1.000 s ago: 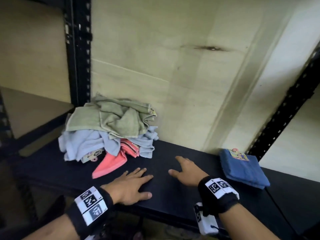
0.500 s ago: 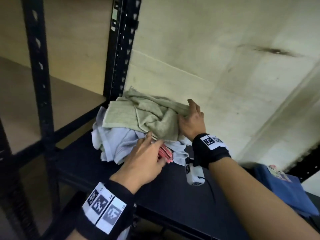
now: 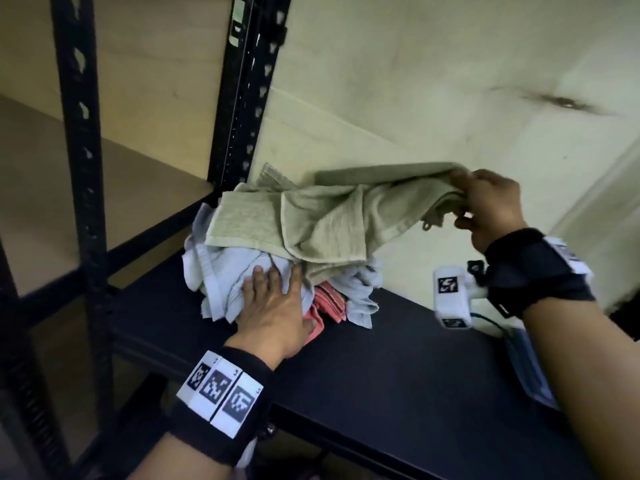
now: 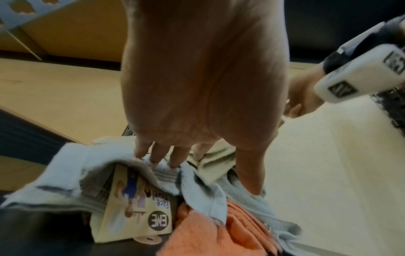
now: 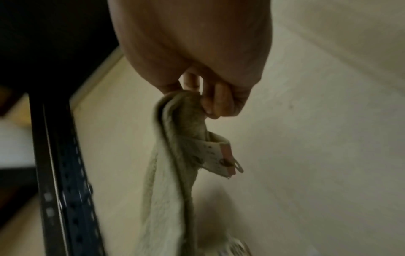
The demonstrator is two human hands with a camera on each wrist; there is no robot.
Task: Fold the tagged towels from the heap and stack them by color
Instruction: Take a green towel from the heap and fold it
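Observation:
A heap of towels sits on the black shelf against the wall. On top lies a green towel. My right hand pinches its right edge and holds that edge up, stretched to the right. In the right wrist view the green towel hangs from my fingers with a paper tag on it. My left hand presses flat on the light blue towels below. A pink towel pokes out at the bottom. A printed tag lies under the blue towel, beside the pink towel.
A black perforated upright stands just behind the heap, another upright further left. A folded blue towel lies at the shelf's right, mostly hidden by my right forearm. A pale wall backs the shelf.
My right hand has pulled the green towel's edge up and to the right, off the heap. My left hand has slid forward and flattened on the blue towels. The head view moved closer.

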